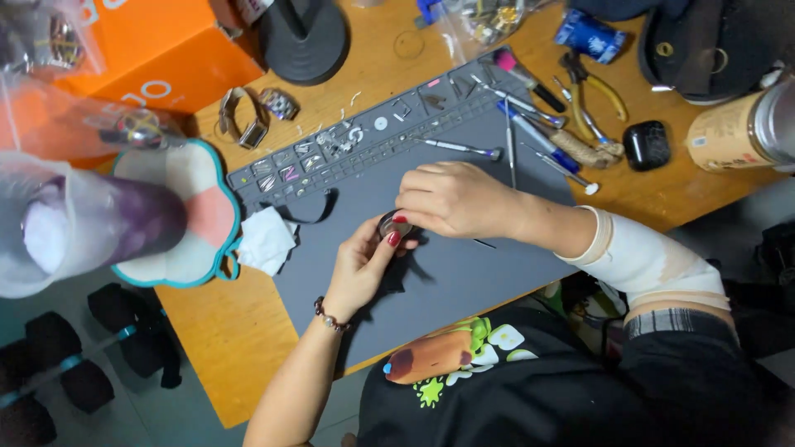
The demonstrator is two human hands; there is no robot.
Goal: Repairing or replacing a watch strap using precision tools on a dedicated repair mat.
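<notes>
Both of my hands meet over the middle of a grey work mat (464,273). My left hand (360,263) holds a small round watch case (394,223) between thumb and fingers. My right hand (451,199) is curled over the case from the right, its fingertips pressed on it; whether it holds a small tool is hidden. A thin black strap (308,217) lies on the mat just left of the hands.
The mat's rear compartments (331,149) hold small metal parts. Screwdrivers (464,149), pliers (592,91) and a brush lie at the back right. A crumpled white tissue (267,240), a flower-shaped coaster (203,215), an orange box (157,50), a metal watch (248,124) and a black earbud case (646,145) surround it.
</notes>
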